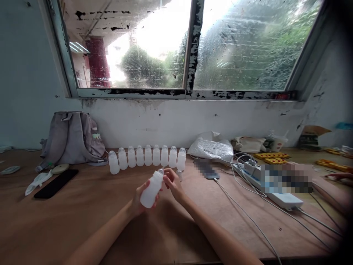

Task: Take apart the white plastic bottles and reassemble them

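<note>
A frosted white baby bottle (149, 193) is tilted over the table, its top leaning up and to the right. My left hand (139, 198) is wrapped round its body. At the bottle's top, my right hand (173, 184) has thumb and forefinger closed by the collar and the small clear teat (161, 170); the exact contact is partly hidden. Behind my hands, several similar bottles (148, 155) with clear domed caps stand upright in a curved row. In front of the row's right end is a small clear piece (179, 175), partly hidden by my right hand.
Left lie a grey backpack (68, 138), a black flat slab (56, 184) and a white wrapper (38, 182). A silver padded bag (212, 147), a phone with cable (211, 173) and a white power strip (285, 200) are right. Another person's arm (331, 193) reaches in.
</note>
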The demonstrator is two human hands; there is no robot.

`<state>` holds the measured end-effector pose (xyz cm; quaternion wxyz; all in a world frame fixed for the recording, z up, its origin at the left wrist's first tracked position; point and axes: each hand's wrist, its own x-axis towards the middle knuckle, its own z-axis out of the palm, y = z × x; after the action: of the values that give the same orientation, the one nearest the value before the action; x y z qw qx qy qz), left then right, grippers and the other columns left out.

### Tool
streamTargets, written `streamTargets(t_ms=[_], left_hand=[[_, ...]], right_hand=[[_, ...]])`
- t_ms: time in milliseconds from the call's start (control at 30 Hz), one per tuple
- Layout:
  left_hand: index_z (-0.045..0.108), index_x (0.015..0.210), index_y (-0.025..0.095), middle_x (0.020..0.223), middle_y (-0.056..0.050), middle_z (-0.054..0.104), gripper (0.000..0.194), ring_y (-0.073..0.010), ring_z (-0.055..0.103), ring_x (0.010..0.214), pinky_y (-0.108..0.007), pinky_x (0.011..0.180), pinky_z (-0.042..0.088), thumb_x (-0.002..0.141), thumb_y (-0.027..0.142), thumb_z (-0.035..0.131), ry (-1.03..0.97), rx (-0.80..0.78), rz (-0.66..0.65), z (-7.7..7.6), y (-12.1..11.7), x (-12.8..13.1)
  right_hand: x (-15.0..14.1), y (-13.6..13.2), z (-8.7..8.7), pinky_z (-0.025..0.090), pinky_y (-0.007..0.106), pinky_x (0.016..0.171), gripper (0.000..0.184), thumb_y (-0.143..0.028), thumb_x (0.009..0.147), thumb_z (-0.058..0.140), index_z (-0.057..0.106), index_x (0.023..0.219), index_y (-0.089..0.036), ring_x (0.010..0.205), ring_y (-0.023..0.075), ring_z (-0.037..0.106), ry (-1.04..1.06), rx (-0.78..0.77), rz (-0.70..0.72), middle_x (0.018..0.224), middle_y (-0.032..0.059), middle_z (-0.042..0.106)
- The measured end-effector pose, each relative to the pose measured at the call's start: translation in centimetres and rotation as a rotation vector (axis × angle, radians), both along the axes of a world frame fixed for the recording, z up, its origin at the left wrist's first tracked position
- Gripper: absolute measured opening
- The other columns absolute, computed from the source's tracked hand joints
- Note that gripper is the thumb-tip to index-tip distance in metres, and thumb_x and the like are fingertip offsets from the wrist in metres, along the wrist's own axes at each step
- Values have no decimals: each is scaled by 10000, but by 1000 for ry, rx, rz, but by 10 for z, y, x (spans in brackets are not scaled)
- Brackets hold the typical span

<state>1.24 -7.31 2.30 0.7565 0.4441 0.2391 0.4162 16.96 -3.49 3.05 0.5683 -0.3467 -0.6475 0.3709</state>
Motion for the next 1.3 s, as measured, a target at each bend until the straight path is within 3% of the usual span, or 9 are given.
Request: streamTargets(t_ms=[100, 233, 367, 633, 733, 867, 1000, 1200, 1300], left_hand=[[580, 934, 72, 569, -46, 559, 567, -124, 504, 367, -216, 339, 303, 786, 568, 349, -6, -1, 21, 1, 4, -9], [601, 891, 75, 588, -57, 572, 547, -128, 522, 398, -222, 352, 320, 781, 561, 375, 130, -30, 21, 2, 5, -12], [615, 858, 98, 592, -53, 576, 493, -120, 514, 404, -222, 356, 344, 779, 537, 405, 272, 26, 34, 4, 2, -8], [629, 851, 93, 595, -77, 606, 538, -128, 524, 410, -212, 351, 356, 743, 580, 427, 461, 88, 19, 12, 4, -15], [623, 830, 72, 617, -108, 627, 579, -161, 555, 436, -248, 384, 401, 718, 609, 436, 556, 226, 217, 12, 10, -22], [541, 952, 111, 878, -106, 616, 600, -183, 599, 693, -265, 575, 457, 740, 639, 352, 570, 378, 687, 9, 30, -42], [538, 903, 179, 827, -41, 587, 466, -232, 561, 813, -310, 709, 430, 630, 554, 576, 715, 467, 1085, 2, 50, -78], [538, 1018, 182, 1046, -91, 511, 518, -288, 463, 1039, -372, 869, 360, 587, 456, 624, 900, 440, 1506, -11, 69, -134], [561, 981, 155, 953, -102, 557, 536, -312, 508, 965, -410, 820, 388, 542, 446, 655, 958, 356, 1588, -21, 76, -157]], right_hand=[[6, 9, -4, 277, 195, 386, 305, -455, 674, 617, 537, 781, -181, 431, 80, 357, 8, -20, -39, 490, -63, 402], [6, 9, -2, 271, 200, 371, 321, -498, 767, 487, 496, 697, -185, 394, 73, 328, 61, -50, -35, 474, -66, 372], [3, 4, 3, 263, 201, 375, 356, -501, 762, 493, 443, 601, -188, 376, 63, 311, 95, -72, -22, 448, -73, 358], [7, 10, 4, 317, 211, 378, 333, -494, 730, 520, 546, 687, -165, 387, 73, 367, 88, -98, -24, 475, -56, 419], [13, 15, 3, 368, 225, 413, 341, -486, 736, 509, 592, 780, -158, 426, 89, 419, 59, -69, -69, 522, -34, 473], [18, 19, -1, 388, 239, 427, 350, -464, 751, 493, 625, 829, -149, 458, 99, 457, -45, -4, -152, 672, 23, 561], [16, 22, -11, 431, 270, 538, 271, -378, 775, 485, 646, 799, -162, 589, 142, 521, -227, 77, -223, 783, 60, 581], [15, 27, -26, 397, 276, 647, 174, -244, 789, 467, 629, 745, -195, 687, 159, 530, -550, 126, -259, 809, 48, 561], [17, 28, -31, 375, 262, 641, 136, -277, 780, 490, 601, 812, -204, 735, 163, 534, -669, 101, -299, 861, 47, 551]])
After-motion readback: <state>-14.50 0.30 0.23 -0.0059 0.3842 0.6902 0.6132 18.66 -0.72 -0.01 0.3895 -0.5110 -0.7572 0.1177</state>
